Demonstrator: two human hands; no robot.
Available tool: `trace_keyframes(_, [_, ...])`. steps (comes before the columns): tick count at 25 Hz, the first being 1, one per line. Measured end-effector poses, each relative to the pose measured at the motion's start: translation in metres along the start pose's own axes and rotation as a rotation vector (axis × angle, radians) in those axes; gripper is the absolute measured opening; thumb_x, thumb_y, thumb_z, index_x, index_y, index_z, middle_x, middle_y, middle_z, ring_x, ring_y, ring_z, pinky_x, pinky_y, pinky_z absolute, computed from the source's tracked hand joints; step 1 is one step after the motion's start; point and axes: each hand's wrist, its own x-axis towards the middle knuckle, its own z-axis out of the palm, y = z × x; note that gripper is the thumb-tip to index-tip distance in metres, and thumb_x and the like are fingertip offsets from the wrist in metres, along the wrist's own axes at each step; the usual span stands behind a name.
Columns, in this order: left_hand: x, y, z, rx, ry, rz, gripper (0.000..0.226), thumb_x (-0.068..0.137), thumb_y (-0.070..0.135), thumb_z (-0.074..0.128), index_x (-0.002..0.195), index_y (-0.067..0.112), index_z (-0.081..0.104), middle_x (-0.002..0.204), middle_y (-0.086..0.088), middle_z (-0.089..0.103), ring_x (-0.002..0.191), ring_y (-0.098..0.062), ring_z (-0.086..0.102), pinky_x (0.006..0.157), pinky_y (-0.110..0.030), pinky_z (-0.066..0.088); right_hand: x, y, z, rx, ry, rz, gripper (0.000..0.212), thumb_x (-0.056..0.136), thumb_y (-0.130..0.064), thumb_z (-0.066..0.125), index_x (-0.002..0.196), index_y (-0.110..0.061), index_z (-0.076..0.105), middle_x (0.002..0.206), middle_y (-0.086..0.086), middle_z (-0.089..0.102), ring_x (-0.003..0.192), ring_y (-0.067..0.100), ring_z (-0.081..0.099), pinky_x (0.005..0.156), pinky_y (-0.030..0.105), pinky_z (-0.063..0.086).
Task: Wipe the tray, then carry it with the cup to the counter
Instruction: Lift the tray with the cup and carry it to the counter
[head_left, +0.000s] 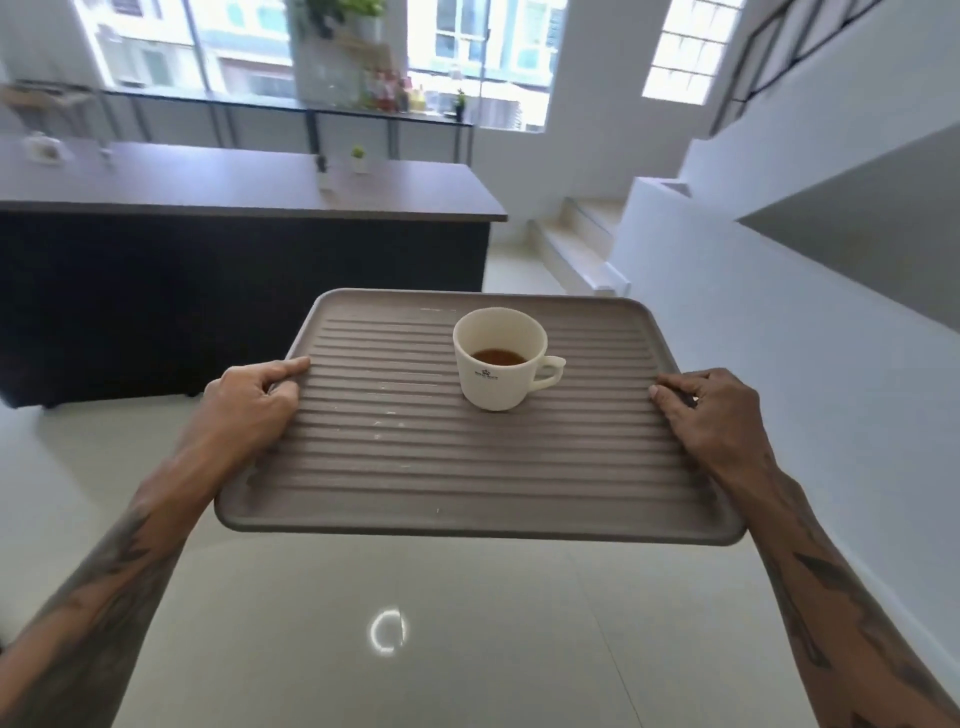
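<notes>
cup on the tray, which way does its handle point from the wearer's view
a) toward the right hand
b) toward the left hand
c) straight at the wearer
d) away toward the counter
a, the cup stands upright on the ridged tray with its handle sticking out to the side of the right hand, away from the left hand.

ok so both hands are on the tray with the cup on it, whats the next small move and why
Probably keep walking it level toward the counter ahead. The left hand and right hand grip the ribbed tray by its short edges in mid-air above the floor, and the cup holds dark liquid, so tilting could spill it.
</notes>
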Motion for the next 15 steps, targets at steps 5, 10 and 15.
trace_keyframes(5, [0.109,-0.032,-0.013,0.026,0.111,-0.074,0.041,0.09,0.012,0.049,0.121,0.026,0.071,0.065,0.006,0.063,0.036,-0.007,0.048,0.039,-0.011,0.037,0.119,-0.044,0.111,0.093,-0.073,-0.09,0.032,0.089,-0.024,0.069,0.116,-0.008,0.072,0.113,0.017,0.066,0.104,0.029,0.063,0.099,0.032,0.046])
trace_keyframes(10, [0.251,-0.043,-0.035,0.091,0.131,-0.079,0.043,0.088,0.011,0.049,0.12,0.028,0.072,0.063,0.002,0.068,0.043,-0.018,0.049,0.04,-0.013,0.038,0.233,-0.102,0.211,0.19,-0.086,-0.079,0.032,0.089,-0.022,0.07,0.116,-0.006,0.071,0.112,0.017,0.066,0.101,0.027,0.064,0.093,0.022,0.04])
trace_keyframes(15, [0.385,-0.044,-0.02,0.1,0.138,-0.091,0.043,0.087,0.012,0.049,0.118,0.031,0.072,0.05,0.007,0.065,0.042,-0.015,0.049,0.043,-0.015,0.041,0.348,-0.126,0.288,0.191,-0.115,-0.068,0.033,0.089,-0.021,0.069,0.118,-0.005,0.07,0.115,0.017,0.065,0.103,0.027,0.062,0.091,0.019,0.037])
